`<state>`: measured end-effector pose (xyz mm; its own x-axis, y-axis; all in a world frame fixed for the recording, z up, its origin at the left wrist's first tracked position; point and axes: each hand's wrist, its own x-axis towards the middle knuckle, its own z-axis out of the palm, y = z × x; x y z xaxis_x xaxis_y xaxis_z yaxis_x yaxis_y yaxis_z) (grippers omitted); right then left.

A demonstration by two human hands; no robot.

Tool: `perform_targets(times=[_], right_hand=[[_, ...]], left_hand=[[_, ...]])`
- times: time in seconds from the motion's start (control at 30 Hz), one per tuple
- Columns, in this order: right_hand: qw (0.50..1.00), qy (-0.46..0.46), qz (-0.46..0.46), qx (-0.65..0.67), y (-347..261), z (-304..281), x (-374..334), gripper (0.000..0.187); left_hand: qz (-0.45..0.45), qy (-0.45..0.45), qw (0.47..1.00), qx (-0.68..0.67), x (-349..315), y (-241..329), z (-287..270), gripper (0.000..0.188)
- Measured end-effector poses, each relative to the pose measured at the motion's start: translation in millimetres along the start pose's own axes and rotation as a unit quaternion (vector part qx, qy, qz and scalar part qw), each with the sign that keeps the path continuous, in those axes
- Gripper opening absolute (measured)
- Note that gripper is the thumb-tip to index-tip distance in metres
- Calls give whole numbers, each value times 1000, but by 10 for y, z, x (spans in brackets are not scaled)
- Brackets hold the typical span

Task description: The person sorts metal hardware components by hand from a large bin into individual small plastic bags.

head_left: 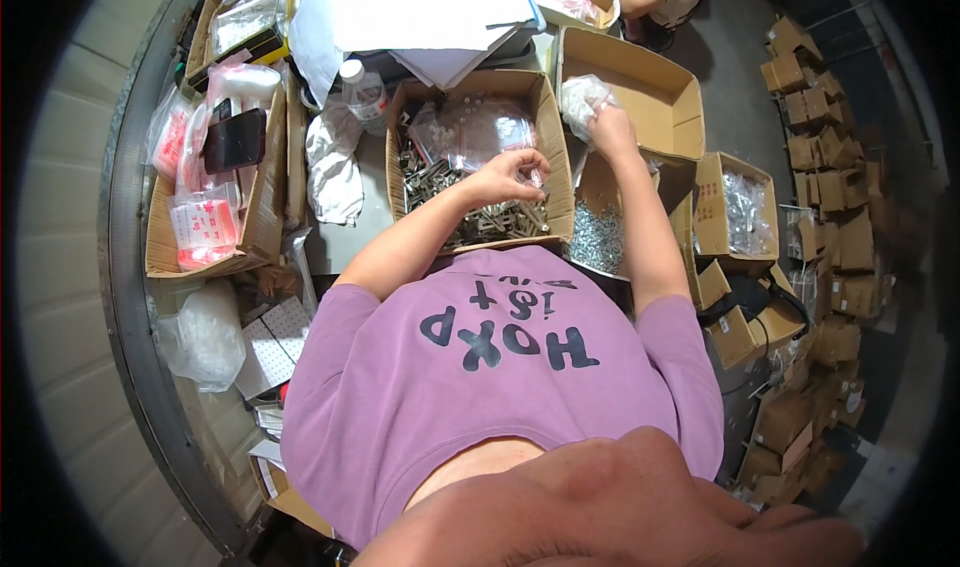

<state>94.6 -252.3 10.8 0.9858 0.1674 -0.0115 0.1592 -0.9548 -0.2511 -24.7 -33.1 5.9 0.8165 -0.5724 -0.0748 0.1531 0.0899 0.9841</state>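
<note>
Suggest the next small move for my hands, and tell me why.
Perhaps draw the crumpled whitish plastic bag toward the left hand: the right hand's fingers are on that bag, while the left, fingers curled, is close by over the cardboard box of metal pieces.
</note>
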Motion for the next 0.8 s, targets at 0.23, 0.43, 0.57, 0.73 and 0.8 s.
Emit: perform_targets(times=[0.23, 0.43, 0.57, 0.73, 0.8], right_hand=[[990, -92, 75, 71, -98, 87, 311, 37], [999, 4, -17, -39, -177, -212, 135, 23], [991, 72, -42, 100, -3, -289, 31, 20], [968, 137, 36, 206, 44, -318, -345, 23], [900, 155, 78, 399, -47, -317, -530, 18]], left_hand=[[10, 3, 1000, -14, 15, -34, -29, 41], [30, 18, 999, 7, 5, 34, -42, 38], [32, 17, 999, 14, 20, 1, -52, 38], [36, 16, 999, 12, 30, -49, -44, 39], [41, 11, 999, 12, 27, -74, -23, 40]])
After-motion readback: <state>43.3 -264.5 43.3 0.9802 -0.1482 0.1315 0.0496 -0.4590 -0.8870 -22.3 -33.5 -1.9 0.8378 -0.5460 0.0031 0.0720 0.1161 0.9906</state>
